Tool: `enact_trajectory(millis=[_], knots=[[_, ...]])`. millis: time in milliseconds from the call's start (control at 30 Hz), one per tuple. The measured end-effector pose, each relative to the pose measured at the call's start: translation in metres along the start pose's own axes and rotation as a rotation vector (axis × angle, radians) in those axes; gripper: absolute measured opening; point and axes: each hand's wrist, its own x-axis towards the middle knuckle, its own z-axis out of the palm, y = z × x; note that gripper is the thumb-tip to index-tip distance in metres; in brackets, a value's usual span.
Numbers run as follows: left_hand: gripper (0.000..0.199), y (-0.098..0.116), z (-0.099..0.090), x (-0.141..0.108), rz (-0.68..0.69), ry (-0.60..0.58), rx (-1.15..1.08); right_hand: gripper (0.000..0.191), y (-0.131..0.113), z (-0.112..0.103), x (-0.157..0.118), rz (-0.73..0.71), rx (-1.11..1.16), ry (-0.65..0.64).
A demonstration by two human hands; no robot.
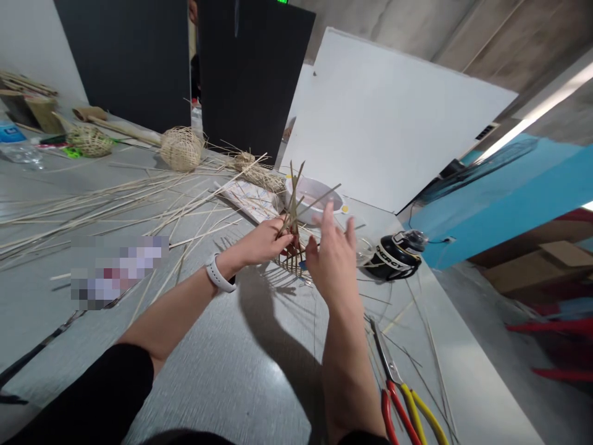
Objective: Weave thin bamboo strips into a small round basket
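A left hand (262,242) grips the upright spokes of a small bamboo weaving (291,250) on a grey table (222,371), the open right hand (334,262) spread just beside it. Red-and-yellow-handled snips (399,402) lie near the table's right edge (491,371), bare tabletop before the arms (a black container (398,256) nearby shows lettering ending "RGY").

Left hand (262,243) clasping a small woven bamboo basket (291,262), right hand (331,259) spread open just beside.
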Motion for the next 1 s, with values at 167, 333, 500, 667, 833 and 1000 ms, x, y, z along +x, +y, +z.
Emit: enact_trajectory(millis=[167,333,500,667,833,1000], knots=[[0.014,0.001,-0.003,-0.001,0.087,0.044,0.09,0.067,-0.003,-0.003,-0.002,0.056,0.183,-0.258],[0.012,0.008,-0.005,-0.002,0.192,0.034,0.201,0.026,0.004,-0.008,0.003,0.201,0.297,-0.337],[0.016,0.009,-0.002,-0.001,0.299,0.05,0.272,0.023,0.014,0.001,0.006,0.241,0.373,-0.351],[0.014,0.006,-0.004,-0.001,0.211,0.065,0.224,0.023,0.022,0.008,0.008,0.217,0.553,-0.353],[0.057,0.011,-0.024,-0.007,0.063,-0.044,0.169,0.035,0.026,-0.014,0.009,0.274,0.664,-0.283],[0.038,0.028,-0.035,-0.018,0.201,-0.221,0.386,0.038,0.026,-0.046,0.0,0.321,0.791,-0.278]])
